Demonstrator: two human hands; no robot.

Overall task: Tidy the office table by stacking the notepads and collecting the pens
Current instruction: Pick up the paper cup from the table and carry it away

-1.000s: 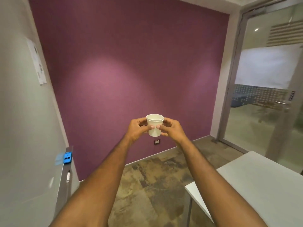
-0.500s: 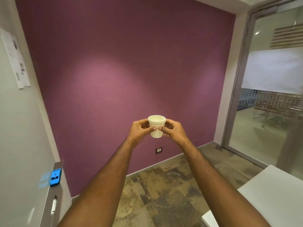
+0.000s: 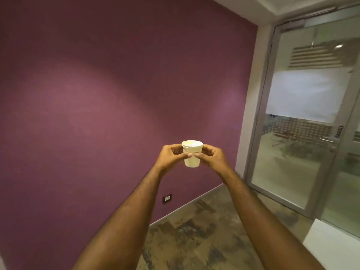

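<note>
A small white paper cup (image 3: 192,152) is held upright at arm's length in front of a purple wall. My left hand (image 3: 169,157) grips its left side and my right hand (image 3: 212,157) grips its right side, fingertips meeting on the front. No notepads or pens are in view. Only a white corner of the table (image 3: 331,244) shows at the lower right.
A glass door with a grey metal frame (image 3: 303,121) stands at the right. A wall socket (image 3: 167,198) sits low on the purple wall. Mottled stone floor (image 3: 194,236) lies below my arms.
The view has swung to the left and up: the whiteboard ledge at the left is out of sight and the table has slid to the lower right corner. Both hands still hold the cup.
</note>
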